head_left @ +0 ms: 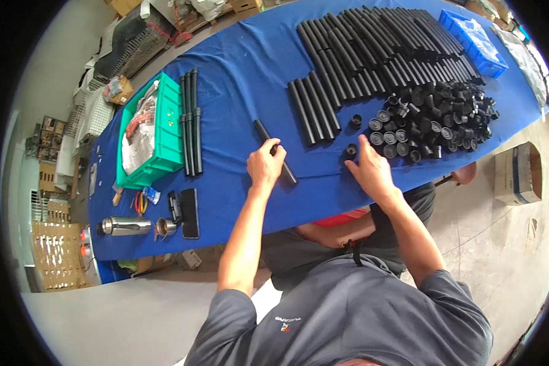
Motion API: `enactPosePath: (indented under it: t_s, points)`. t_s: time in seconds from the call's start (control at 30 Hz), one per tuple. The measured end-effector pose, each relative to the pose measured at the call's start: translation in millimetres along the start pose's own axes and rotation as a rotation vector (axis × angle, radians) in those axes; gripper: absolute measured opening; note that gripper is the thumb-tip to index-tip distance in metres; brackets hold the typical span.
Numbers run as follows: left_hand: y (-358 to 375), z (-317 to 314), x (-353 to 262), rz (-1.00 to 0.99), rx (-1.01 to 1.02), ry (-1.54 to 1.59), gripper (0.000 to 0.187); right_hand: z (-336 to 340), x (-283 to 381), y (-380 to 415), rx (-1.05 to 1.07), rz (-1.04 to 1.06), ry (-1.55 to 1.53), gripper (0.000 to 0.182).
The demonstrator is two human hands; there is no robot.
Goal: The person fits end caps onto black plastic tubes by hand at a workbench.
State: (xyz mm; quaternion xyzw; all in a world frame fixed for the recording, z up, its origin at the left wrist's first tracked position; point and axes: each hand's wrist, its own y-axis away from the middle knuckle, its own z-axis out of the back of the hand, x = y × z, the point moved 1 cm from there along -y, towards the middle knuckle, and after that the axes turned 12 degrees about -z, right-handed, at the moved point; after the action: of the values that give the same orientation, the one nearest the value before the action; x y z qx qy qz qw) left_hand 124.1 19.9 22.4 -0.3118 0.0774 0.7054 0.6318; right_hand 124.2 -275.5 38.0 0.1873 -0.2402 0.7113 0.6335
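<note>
1. Left hand (265, 166) has its fingers curled round a single black tube (274, 151), gripping near the end closest to the person; the tube lies slanted on the blue table cloth (238, 79), apart from the other tubes
2. Right hand (370, 171) rests on the cloth with its fingers narrow, tips pinching or touching a small black cap (351, 149) at the near edge of the cap pile (436, 122); cannot tell if the cap is lifted
3. Another lone cap (356, 120) sits just beyond, between the pile and the row of loose tubes (314, 110)
4. Tube looks like stiff plastic, light, smooth and probably a bit slippery; a grip near one end leaves that end free for a cap, a mid-length grip would balance it better
5. Cap looks small, hard and light, easy to fumble; best pinched by its rim with fingertips
6. Large stack of tubes (384, 43) lies further back, a blue bin (476, 43) at the far right
7. Green bin (155, 131) on the left with a few tubes (190, 122) beside it; steel flask (125, 226) and phone (190, 212) near the table's near-left edge
</note>
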Motion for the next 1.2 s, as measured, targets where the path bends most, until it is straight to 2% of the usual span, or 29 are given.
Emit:
enactPosePath:
  t_s: [0.03, 0.13, 0.17, 0.2, 0.27, 0.37, 0.47, 0.5, 0.6, 0.7, 0.8, 0.83, 0.9, 0.97, 1.03, 1.2]
  points:
    - [10.4, 6.8, 1.7, -0.094, -0.103, 0.042, 0.027, 5.9, 0.8, 6.0, 0.049, -0.019, -0.059, 0.08]
    - [47.1, 36.3, -15.2, 0.293, -0.115, 0.49, 0.025, 17.5, 16.7, 36.2, 0.214, 0.121, -0.219, 0.075]
    - [59.4, 40.5, -21.8, 0.266, -0.162, 0.614, 0.026, 20.4, 27.9, 41.2, 0.374, 0.106, -0.36, 0.075]
    - [69.5, 43.5, -22.0, 0.256, -0.128, 0.612, 0.028, 10.5, 29.7, 44.3, 0.489, 0.134, -0.517, 0.078]
    - [84.2, 48.6, -34.4, 0.295, -0.086, 0.566, 0.03, -10.0, 32.7, 43.7, 0.565, 0.225, -0.583, 0.079]
    - [98.2, 59.0, -54.6, 0.355, -0.009, 0.518, 0.036, -13.3, 48.0, 36.9, 0.66, 0.249, -0.747, 0.073]
    - [106.0, 63.3, -64.6, 0.362, 0.084, 0.504, 0.04, -30.5, 41.4, 33.4, 0.757, 0.183, -0.93, 0.066]
    - [106.4, 63.8, -65.1, 0.362, 0.136, 0.485, 0.041, -21.6, 43.1, 34.5, 0.763, 0.131, -0.981, 0.059]
    - [105.0, 62.9, -62.2, 0.345, 0.169, 0.476, 0.039, -28.4, 34.3, 33.6, 0.692, 0.156, -0.974, 0.052]
    - [105.3, 68.6, -64.8, 0.016, 0.083, 0.263, 0.045, -37.6, 31.7, 35.1, 0.634, 0.039, -1.096, 0.043]
    - [95.2, 68.3, -69.6, -0.441, 0.041, -0.053, 0.06, -33.0, 31.5, 33.0, 0.568, 0.053, -1.038, 0.039]
    - [93.8, 64.2, -66.0, -0.531, 0.054, -0.108, 0.065, -36.6, 31.1, 32.8, 0.589, 0.016, -1.089, 0.039]
    - [97.4, 54.3, -57.1, -0.476, 0.087, -0.09, 0.05, -45.2, 30.6, 35.2, 0.638, -0.058, -1.192, 0.04]
    - [98.1, 45.9, -46.9, -0.395, 0.103, -0.029, 0.036, -39.7, 30.0, 33.1, 0.566, 0.053, -1.067, 0.04]
    - [95.3, 44.6, -47.7, -0.36, 0.115, -0.004, 0.035, -37.1, 28.1, 30.4, 0.522, 0.133, -0.996, 0.044]
    - [94.9, 48.0, -49.6, -0.358, 0.102, 0.006, 0.032, -34.2, 31.3, 31.7, 0.645, 0.068, -1.119, 0.051]
